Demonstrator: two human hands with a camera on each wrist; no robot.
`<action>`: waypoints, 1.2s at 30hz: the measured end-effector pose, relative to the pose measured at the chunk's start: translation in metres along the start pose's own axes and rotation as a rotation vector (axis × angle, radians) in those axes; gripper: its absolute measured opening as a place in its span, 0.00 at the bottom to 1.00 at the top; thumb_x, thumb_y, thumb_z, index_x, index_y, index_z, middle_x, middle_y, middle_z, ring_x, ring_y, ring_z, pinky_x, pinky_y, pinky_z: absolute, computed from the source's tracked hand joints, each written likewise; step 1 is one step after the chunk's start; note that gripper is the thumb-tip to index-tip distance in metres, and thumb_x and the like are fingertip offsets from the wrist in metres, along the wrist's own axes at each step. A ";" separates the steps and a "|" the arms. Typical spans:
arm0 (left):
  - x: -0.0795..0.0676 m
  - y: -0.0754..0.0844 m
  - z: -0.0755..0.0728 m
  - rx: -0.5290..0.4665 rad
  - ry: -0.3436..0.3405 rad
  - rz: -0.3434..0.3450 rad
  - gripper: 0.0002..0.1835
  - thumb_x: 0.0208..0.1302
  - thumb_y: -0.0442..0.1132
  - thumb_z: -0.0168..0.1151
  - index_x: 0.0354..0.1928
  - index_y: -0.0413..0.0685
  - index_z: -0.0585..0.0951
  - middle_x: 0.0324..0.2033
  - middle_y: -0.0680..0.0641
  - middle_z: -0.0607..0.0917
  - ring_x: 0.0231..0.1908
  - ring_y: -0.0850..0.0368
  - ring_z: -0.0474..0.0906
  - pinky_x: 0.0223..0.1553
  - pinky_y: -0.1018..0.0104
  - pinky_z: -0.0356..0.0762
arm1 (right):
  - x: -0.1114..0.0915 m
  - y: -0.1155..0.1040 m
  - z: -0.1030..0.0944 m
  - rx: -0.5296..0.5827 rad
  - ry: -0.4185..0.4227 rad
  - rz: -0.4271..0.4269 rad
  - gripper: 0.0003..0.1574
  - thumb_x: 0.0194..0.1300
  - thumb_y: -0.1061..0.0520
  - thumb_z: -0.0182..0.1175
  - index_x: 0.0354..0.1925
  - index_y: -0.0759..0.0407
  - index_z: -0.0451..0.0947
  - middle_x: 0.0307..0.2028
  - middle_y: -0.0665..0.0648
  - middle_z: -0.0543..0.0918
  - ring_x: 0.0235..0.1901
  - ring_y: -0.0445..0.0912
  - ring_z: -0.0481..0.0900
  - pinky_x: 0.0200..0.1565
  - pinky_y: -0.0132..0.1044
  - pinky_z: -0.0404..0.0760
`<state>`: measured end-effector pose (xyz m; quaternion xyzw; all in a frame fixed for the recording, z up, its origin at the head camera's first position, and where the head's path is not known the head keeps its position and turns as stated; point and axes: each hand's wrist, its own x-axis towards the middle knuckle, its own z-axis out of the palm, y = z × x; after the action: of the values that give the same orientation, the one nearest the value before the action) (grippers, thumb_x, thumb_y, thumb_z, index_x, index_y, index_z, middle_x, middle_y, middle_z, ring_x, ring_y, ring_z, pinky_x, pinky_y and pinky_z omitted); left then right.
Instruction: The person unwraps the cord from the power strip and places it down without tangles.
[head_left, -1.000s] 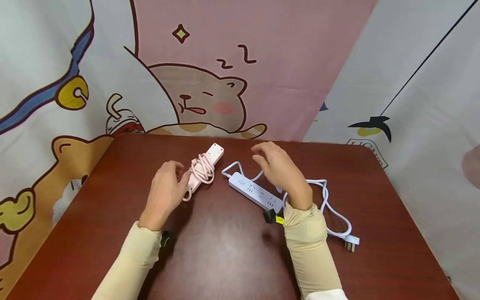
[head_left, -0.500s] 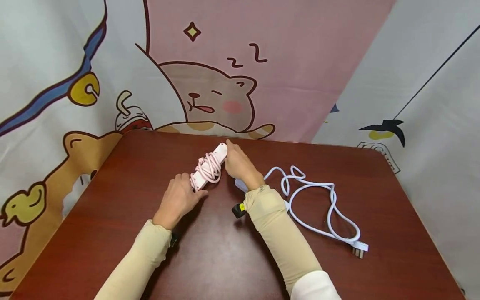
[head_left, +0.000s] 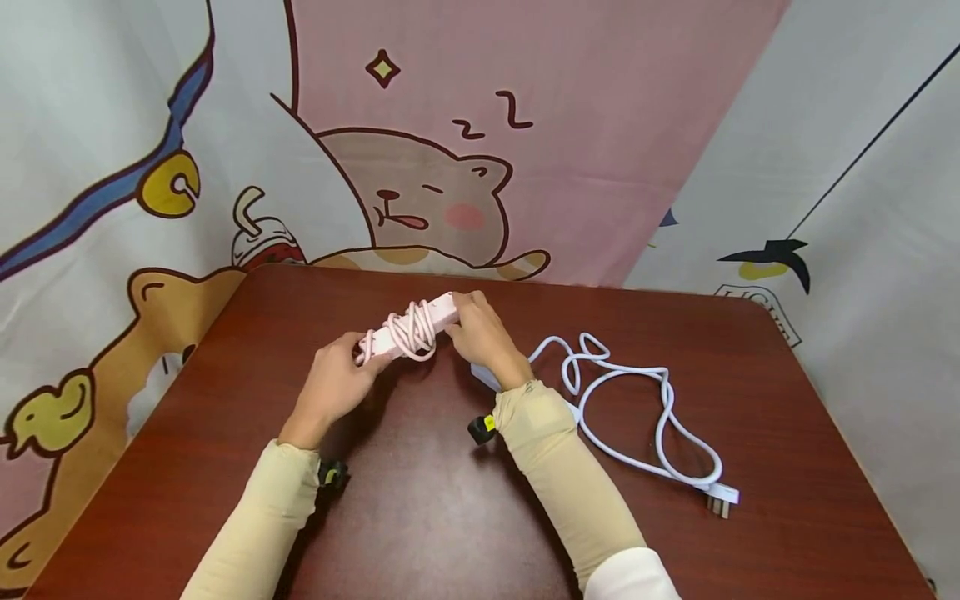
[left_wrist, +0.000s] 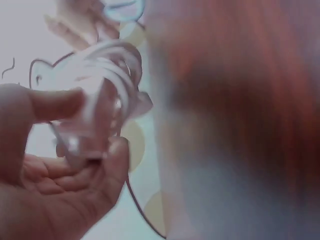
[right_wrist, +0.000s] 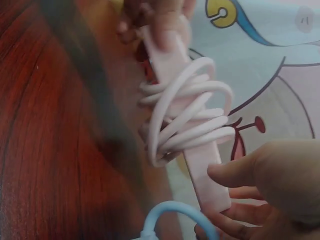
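Both hands hold a pale pink power strip (head_left: 381,341) by its ends, tilted with the right end higher in the head view. Its own pink cord (head_left: 412,332) is wound several times round the middle. The left hand (head_left: 335,382) grips the near left end, thumb on one side and fingers on the other, as the left wrist view shows with blur. At the far right end, the right hand (head_left: 483,337) pinches the strip between thumb and fingers; its thumb lies on the flat face in the right wrist view. Any sockets are hard to make out.
A white power strip (head_left: 485,377) lies on the brown table (head_left: 442,500), mostly hidden beneath the right wrist. Its loose white cord (head_left: 663,417) loops out to the right and ends in a plug (head_left: 722,494). A printed curtain (head_left: 600,150) hangs behind the table's back edge.
The right hand has come left from above the white strip to the pink strip's far end. Both hands have taken hold of the pink strip, which has been lifted and turned flatter across the view.
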<state>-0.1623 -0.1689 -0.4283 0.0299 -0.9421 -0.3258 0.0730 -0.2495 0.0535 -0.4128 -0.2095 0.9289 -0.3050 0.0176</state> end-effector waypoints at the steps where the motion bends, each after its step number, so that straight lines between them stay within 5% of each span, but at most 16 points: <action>1: 0.001 0.000 -0.003 -0.029 0.013 -0.001 0.28 0.68 0.53 0.66 0.59 0.38 0.78 0.49 0.37 0.86 0.47 0.43 0.82 0.50 0.47 0.78 | -0.002 -0.001 -0.001 0.012 0.014 -0.003 0.33 0.71 0.58 0.62 0.70 0.65 0.69 0.61 0.68 0.74 0.61 0.57 0.75 0.64 0.49 0.74; 6: 0.007 0.005 -0.022 -0.130 0.091 0.024 0.30 0.71 0.55 0.62 0.64 0.40 0.75 0.54 0.36 0.84 0.51 0.42 0.80 0.52 0.47 0.75 | -0.011 -0.006 -0.011 0.131 0.117 -0.018 0.33 0.70 0.55 0.65 0.68 0.66 0.72 0.55 0.66 0.76 0.52 0.54 0.76 0.58 0.47 0.76; 10: 0.014 0.018 -0.036 -0.215 0.104 0.047 0.30 0.72 0.56 0.60 0.66 0.43 0.75 0.55 0.37 0.84 0.49 0.46 0.78 0.50 0.53 0.73 | -0.022 -0.012 -0.028 0.255 0.311 -0.071 0.28 0.68 0.57 0.67 0.63 0.66 0.77 0.48 0.64 0.79 0.45 0.53 0.80 0.49 0.42 0.79; 15: 0.024 0.033 -0.050 -0.407 0.085 0.085 0.26 0.73 0.55 0.61 0.65 0.49 0.78 0.47 0.50 0.86 0.43 0.59 0.80 0.46 0.71 0.75 | -0.039 -0.016 -0.053 0.417 0.561 -0.203 0.22 0.68 0.59 0.67 0.59 0.62 0.81 0.44 0.62 0.82 0.42 0.50 0.83 0.42 0.31 0.77; 19: 0.030 0.039 -0.055 -0.540 0.074 0.168 0.21 0.74 0.49 0.60 0.64 0.50 0.79 0.43 0.64 0.84 0.44 0.67 0.78 0.48 0.76 0.73 | -0.055 -0.013 -0.070 0.605 0.630 -0.279 0.21 0.72 0.62 0.62 0.61 0.63 0.80 0.50 0.63 0.85 0.44 0.49 0.82 0.44 0.27 0.79; 23: 0.030 0.046 -0.050 -0.628 0.012 0.270 0.20 0.74 0.41 0.60 0.64 0.46 0.79 0.46 0.66 0.84 0.47 0.66 0.78 0.50 0.76 0.73 | -0.064 -0.002 -0.081 0.713 0.578 -0.232 0.20 0.76 0.61 0.55 0.63 0.64 0.77 0.54 0.65 0.85 0.48 0.43 0.83 0.49 0.27 0.80; 28: 0.019 0.059 -0.043 -0.653 -0.122 0.413 0.20 0.69 0.32 0.62 0.62 0.43 0.79 0.48 0.61 0.85 0.46 0.63 0.78 0.49 0.74 0.76 | -0.071 0.020 -0.093 0.818 0.352 -0.164 0.20 0.79 0.58 0.52 0.61 0.66 0.79 0.50 0.63 0.87 0.48 0.39 0.85 0.49 0.30 0.83; 36: 0.015 0.088 -0.036 -0.621 -0.313 0.614 0.21 0.67 0.32 0.66 0.61 0.53 0.80 0.53 0.52 0.83 0.49 0.57 0.78 0.50 0.70 0.76 | -0.080 0.042 -0.114 0.755 -0.027 -0.270 0.19 0.77 0.59 0.54 0.60 0.63 0.80 0.55 0.56 0.87 0.53 0.42 0.85 0.53 0.34 0.83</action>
<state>-0.1721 -0.1232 -0.3445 -0.3231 -0.7650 -0.5564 0.0283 -0.2108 0.1799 -0.3522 -0.3124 0.7152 -0.6218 0.0652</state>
